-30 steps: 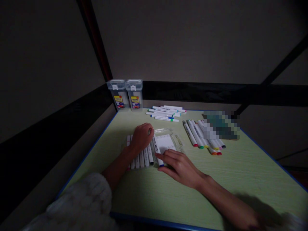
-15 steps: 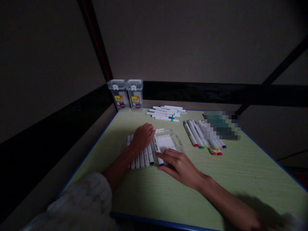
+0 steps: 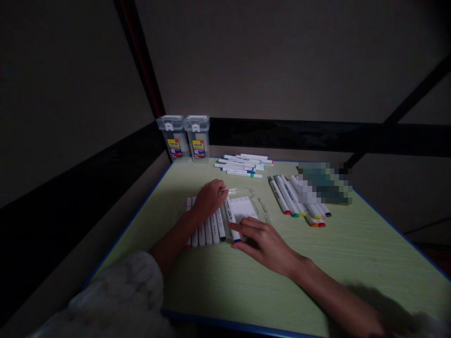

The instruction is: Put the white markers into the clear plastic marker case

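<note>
A clear flat marker case [image 3: 246, 206] lies open in the middle of the green table [image 3: 317, 263]. Several white markers [image 3: 207, 231] lie side by side in its left half. My left hand [image 3: 207, 199] rests on top of these markers, fingers curled over their far ends at the case's edge. My right hand [image 3: 266, 244] lies at the case's near edge, fingers stretched out, the fingertips touching the near end of a blue-capped marker [image 3: 232, 223], the rightmost of the row.
Two upright clear boxes [image 3: 185, 138] with yellow labels stand at the far left corner. A pile of thin pens [image 3: 243, 165] lies behind the case. A row of thick markers [image 3: 296, 201] with coloured caps lies at the right, beside a blurred patch.
My right hand's fingers have slid slightly left along the blue-capped marker's near end. The left hand stays on the row of markers.
</note>
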A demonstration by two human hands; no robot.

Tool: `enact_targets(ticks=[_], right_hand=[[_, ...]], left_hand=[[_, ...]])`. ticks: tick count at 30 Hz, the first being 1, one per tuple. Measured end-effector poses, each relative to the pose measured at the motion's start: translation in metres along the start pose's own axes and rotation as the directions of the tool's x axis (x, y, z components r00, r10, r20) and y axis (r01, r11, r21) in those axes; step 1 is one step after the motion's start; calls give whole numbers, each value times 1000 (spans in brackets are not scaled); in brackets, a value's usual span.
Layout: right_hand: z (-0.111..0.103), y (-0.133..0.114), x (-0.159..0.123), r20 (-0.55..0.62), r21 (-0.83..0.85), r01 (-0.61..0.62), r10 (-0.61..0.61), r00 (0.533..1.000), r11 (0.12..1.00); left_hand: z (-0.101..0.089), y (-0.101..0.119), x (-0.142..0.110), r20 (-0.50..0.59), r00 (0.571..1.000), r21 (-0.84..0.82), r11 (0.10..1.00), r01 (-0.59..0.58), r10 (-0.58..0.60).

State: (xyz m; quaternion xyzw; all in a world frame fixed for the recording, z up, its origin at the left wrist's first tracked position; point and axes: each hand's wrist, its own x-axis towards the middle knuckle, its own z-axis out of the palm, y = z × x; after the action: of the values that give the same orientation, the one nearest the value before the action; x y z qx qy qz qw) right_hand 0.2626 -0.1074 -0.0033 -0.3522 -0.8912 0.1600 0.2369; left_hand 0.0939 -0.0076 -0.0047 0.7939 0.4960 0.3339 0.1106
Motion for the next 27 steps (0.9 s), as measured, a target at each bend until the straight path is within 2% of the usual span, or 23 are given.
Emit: enact_targets(ticks=[10,15,20,27], right_hand=[[-1,1,0,7,-37,58,-57,998,998],[-1,1,-1,-11,-32,56,-57,998,998],[-2,0,0,-3,-41,45,-45,999,998],[-1,-1,1,28,-57,48,-46,999,997]], left_hand=[[1,-1,-1,-8,1000,-10,1000,-3,3],[1,-1,-3,-22,998,76,996,-53,55],[-2,1,-4,-53,998,122,992,-38,45],[-1,1,-3,3,998,97,993,-61,61]])
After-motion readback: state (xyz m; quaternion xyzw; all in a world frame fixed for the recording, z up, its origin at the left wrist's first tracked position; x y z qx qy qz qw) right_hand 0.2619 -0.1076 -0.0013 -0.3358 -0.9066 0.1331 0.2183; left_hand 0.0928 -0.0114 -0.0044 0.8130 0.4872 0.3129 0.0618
